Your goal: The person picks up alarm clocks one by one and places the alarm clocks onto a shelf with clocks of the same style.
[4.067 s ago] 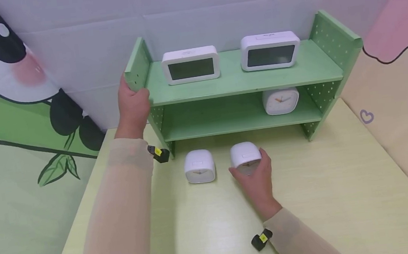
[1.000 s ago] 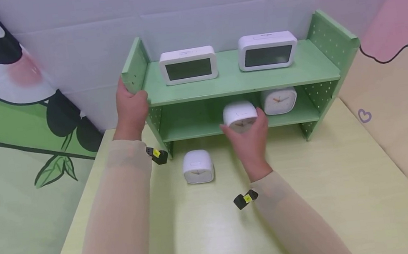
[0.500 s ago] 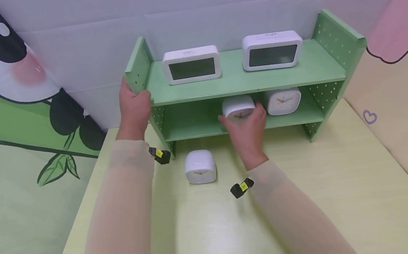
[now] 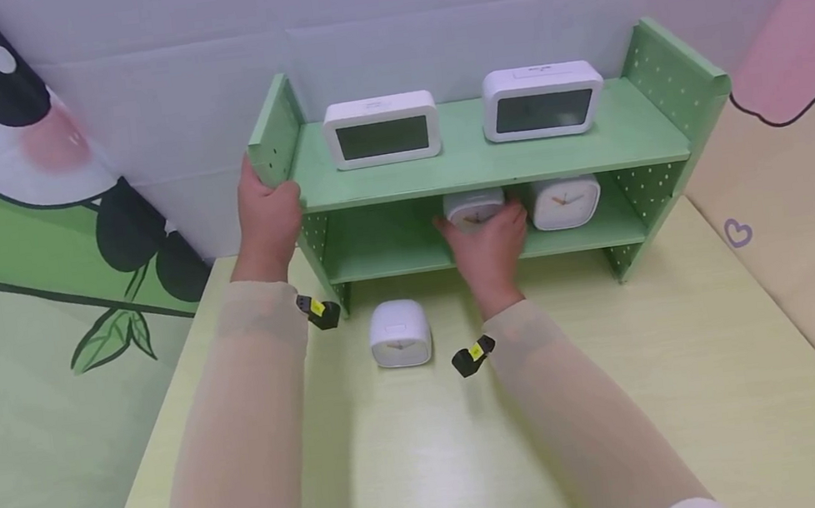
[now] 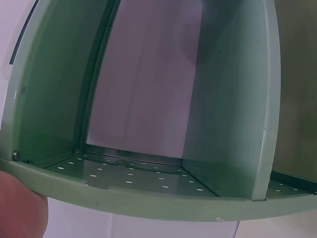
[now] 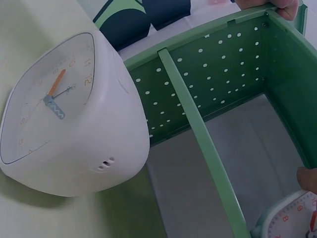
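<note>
My left hand (image 4: 269, 219) grips the left side panel of a green two-tier shelf (image 4: 384, 244); in the left wrist view only part of that hand (image 5: 22, 210) shows, at the panel's edge. On the lower tier, my right hand (image 4: 489, 253) holds a white analog alarm clock (image 4: 473, 200), thumb on its left side and fingers on its right. The hand covers the clock's lower part. To its right stands another white analog clock (image 4: 566, 202). A third such clock (image 4: 399, 334) sits on the table before the shelf, large in the right wrist view (image 6: 114, 109).
Two white digital clocks, one left (image 4: 382, 129) and one right (image 4: 543, 100), stand on the upper tier. The pale wooden table (image 4: 430, 452) runs under the shelf. Behind is a lilac wall covering (image 4: 414, 44).
My right hand has lifted the alarm clock from the table, carried it up to the lower tier and moved it deeper in. My left hand stays on the side panel.
</note>
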Motion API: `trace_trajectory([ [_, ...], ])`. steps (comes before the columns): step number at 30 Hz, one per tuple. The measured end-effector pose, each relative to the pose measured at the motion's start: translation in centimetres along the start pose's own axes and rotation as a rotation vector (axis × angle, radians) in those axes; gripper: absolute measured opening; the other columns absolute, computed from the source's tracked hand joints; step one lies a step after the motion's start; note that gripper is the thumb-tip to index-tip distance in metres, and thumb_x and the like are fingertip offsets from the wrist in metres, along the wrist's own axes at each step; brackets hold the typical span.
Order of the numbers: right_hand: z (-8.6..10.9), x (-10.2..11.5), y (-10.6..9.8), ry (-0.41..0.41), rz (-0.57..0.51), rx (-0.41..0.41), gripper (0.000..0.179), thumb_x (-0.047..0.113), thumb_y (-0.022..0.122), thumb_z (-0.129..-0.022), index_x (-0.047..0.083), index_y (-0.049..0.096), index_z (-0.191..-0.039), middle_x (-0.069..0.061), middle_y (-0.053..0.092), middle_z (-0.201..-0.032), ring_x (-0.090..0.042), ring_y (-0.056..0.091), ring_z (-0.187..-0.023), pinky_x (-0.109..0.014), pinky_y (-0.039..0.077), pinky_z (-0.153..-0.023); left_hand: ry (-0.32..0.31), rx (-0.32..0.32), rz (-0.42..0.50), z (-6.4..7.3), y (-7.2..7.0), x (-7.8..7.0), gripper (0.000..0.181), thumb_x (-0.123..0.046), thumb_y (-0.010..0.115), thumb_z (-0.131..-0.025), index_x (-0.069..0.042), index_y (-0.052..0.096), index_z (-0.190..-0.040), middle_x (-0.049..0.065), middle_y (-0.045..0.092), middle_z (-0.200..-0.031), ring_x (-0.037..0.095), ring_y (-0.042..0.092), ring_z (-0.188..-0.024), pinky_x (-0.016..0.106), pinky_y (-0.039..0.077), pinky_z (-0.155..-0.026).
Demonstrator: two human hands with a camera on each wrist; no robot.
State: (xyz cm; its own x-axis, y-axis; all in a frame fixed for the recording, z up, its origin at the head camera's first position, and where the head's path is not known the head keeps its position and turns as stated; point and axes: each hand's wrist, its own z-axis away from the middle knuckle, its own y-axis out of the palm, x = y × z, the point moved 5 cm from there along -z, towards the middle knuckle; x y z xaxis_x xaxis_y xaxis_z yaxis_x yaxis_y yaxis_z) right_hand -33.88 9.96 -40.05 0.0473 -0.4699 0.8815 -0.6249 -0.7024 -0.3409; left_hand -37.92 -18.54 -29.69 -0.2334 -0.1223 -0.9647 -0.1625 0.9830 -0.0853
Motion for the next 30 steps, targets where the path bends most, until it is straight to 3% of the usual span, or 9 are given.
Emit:
trace_trajectory([
  [10,-0.10,0.25,0.42,0.008,-0.001,-0.017,0.112,0.047,0.092,-0.072,-0.004,0.031,-0.150,-0.023,0.045,-0.140,-0.039,0.043,-0.131,-0.049,0.034,-0.112,0.001,0.003,0.010,0.00,-0.02,0.04,0.075,0.005,0.040,-0.090,-0.027,0.035,-0.158,-0.001,0.042,-0.156,0.017,0.038,-0.138,0.038,0.030,-0.115],
  [30,0.17,-0.20,0.66,-0.048,-0.003,-0.009,0.118,0.053,0.090,-0.073,-0.005,0.026,-0.154,-0.022,0.043,-0.144,-0.037,0.040,-0.135,-0.045,0.032,-0.114,0.010,0.000,0.007,0.13,-0.13,-0.08,0.077,0.006,0.039,-0.089,-0.027,0.034,-0.159,-0.002,0.041,-0.157,0.017,0.038,-0.138,0.036,0.031,-0.113],
])
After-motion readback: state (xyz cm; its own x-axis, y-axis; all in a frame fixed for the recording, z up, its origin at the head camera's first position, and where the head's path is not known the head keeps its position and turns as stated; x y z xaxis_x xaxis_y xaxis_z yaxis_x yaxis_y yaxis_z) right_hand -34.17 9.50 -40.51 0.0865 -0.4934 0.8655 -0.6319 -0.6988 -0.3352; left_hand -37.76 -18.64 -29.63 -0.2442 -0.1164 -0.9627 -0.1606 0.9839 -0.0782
